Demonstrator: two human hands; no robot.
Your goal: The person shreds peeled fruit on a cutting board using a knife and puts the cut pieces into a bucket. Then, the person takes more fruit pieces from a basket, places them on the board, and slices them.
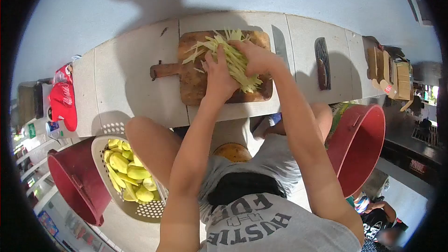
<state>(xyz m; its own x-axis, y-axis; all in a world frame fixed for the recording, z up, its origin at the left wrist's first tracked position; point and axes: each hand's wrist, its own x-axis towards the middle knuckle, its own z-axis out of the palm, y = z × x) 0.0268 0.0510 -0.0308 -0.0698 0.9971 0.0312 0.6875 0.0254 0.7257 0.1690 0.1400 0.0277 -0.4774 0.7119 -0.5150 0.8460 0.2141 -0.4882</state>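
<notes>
A pile of pale green julienned strips [238,63], probably green mango, lies heaped on a wooden cutting board [196,88]. My left hand [219,75] presses the pile from its near left side, fingers curled into the strips. From the right, my right hand [257,58] is wrapped over the strips, its fingertips close to those of my left hand. Some strips stick out beyond my fingers, and the inside of the grip is hidden. A broad knife blade [279,44] rests on the tiled counter right beside the board; my right forearm covers part of that knife.
Another knife [322,65] with a brown handle lies farther right. A perforated basket [105,158] of peeled yellow-green fruit [135,172] stands low left. Red tubs [77,186] [359,149] flank my legs. Cardboard boxes [389,72] sit far right; another person [378,214] is lower right.
</notes>
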